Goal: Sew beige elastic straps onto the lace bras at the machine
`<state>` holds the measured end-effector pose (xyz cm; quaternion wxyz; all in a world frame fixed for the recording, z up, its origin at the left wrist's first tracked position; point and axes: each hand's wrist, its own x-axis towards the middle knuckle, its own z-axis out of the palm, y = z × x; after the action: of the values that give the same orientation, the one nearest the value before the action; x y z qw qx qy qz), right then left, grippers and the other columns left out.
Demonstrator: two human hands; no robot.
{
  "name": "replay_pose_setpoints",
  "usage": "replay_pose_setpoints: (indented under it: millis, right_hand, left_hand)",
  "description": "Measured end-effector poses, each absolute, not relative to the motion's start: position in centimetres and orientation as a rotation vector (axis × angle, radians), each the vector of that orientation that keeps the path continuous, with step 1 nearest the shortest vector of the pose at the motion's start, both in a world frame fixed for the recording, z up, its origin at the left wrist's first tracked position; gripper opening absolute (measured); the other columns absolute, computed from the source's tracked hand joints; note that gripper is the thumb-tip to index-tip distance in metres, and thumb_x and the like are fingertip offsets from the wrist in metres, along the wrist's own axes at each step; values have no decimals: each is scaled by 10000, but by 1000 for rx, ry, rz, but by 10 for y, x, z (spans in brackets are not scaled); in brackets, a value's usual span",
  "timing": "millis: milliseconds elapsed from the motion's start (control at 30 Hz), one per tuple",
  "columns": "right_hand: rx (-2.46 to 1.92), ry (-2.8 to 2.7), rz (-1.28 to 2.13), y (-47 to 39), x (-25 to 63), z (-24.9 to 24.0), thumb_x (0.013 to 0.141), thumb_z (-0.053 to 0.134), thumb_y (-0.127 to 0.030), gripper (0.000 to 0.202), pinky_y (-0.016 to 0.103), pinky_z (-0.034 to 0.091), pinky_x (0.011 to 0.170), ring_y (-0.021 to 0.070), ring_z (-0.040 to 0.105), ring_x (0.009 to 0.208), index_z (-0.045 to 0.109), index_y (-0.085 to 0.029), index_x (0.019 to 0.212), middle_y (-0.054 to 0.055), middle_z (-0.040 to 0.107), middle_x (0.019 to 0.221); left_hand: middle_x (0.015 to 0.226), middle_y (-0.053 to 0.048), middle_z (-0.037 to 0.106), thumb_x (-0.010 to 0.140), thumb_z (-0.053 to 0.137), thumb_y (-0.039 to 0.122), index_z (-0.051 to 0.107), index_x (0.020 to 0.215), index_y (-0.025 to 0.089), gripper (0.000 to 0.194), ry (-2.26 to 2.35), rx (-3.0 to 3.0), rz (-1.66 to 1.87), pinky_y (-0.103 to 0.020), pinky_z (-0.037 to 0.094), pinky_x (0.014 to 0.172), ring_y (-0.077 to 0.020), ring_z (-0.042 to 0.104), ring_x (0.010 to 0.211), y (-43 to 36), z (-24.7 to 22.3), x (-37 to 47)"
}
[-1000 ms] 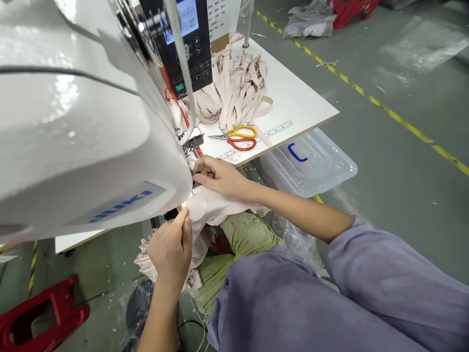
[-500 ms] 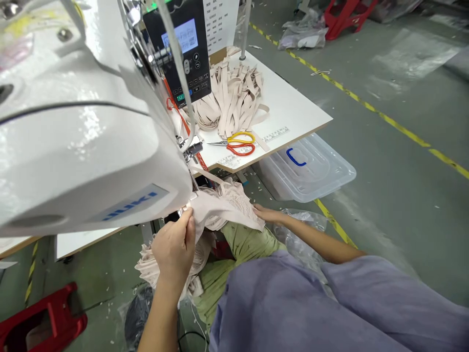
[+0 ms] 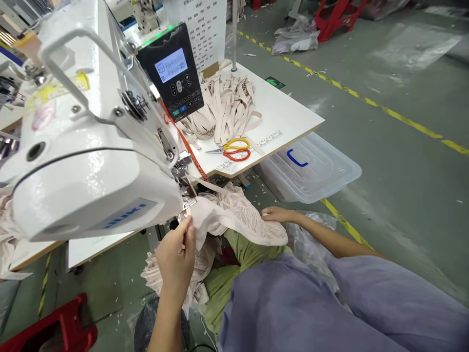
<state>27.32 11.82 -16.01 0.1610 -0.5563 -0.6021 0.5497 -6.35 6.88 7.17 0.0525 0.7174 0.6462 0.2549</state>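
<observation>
A beige lace garment piece (image 3: 245, 215) runs out from beneath the presser foot (image 3: 189, 203) of a white sewing machine (image 3: 98, 190). Close by the foot, my left hand (image 3: 176, 256) pinches the edge of this garment piece between thumb and forefinger. Out to the right, my right hand (image 3: 280, 215) grips the lace side, its fingers closed and partly turned away. A narrow beige elastic band (image 3: 210, 186) feeds into the machine above the fabric. Below, a bundle of similar lace pieces (image 3: 194, 283) hangs by my green-trousered lap.
On the white table (image 3: 293, 110) lie a heap of beige elastic strips (image 3: 229, 107) and scissors (image 3: 234, 150) with yellow and red handles. A control panel (image 3: 172, 73) stands beside the machine head. Under the table's edge sits a lidded clear box (image 3: 311, 168); a red stool (image 3: 69, 322) is at lower left.
My right hand has moved right, drawing the lace side outward so more of it lies spread. My left hand stays by the presser foot. The view has shifted, showing more of the machine.
</observation>
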Motion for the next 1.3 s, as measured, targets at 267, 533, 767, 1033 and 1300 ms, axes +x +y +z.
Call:
replay_pose_setpoints:
  millis: [267, 533, 767, 1033, 1300]
  right_hand:
    - [-1084, -1604, 1859, 103, 282, -52, 864, 511, -689, 558, 253, 385, 604, 93, 400, 608, 409, -187, 643, -30, 464, 691]
    - [-887, -2085, 1570, 160, 204, 28, 949, 503, -547, 452, 255, 442, 703, 145, 614, 748, 673, -139, 856, 49, 695, 820]
    - [-1959, -1847, 677, 352, 187, 46, 893, 614, -457, 415, 321, 441, 807, 296, 619, 1028, 661, -56, 987, 232, 684, 1074]
    - [-1936, -1737, 740, 375, 189, 40, 761, 688, -200, 137, 320, 484, 821, 279, 628, 1008, 660, -108, 859, 140, 700, 933]
    - [-927, -1193, 1997, 205, 188, 17, 808, 739, -421, 274, 145, 452, 490, 45, 493, 530, 651, -168, 868, -30, 579, 685]
  left_hand:
    - [1093, -112, 726, 913, 578, 425, 753, 1074, 248, 296, 1664, 1850, 528, -378, 555, 805, -279, 679, 1000, 27, 41, -60]
    - [1139, -162, 726, 816, 673, 573, 691, 1182, 112, 589, 1169, 866, 668, -456, 487, 980, -341, 650, 1099, 49, 10, 8]
    - [1154, -99, 717, 910, 604, 486, 689, 1193, 177, 428, 1119, 789, 711, -410, 427, 1043, -278, 619, 1135, 52, 16, 2]
    - [948, -45, 700, 831, 719, 447, 665, 1042, 185, 341, 1105, 657, 842, -306, 487, 833, -182, 638, 853, 46, 18, -23]
    - [692, 58, 474, 923, 575, 498, 507, 859, 204, 309, 1286, 877, 809, -182, 362, 550, -79, 419, 586, 43, 42, -46]
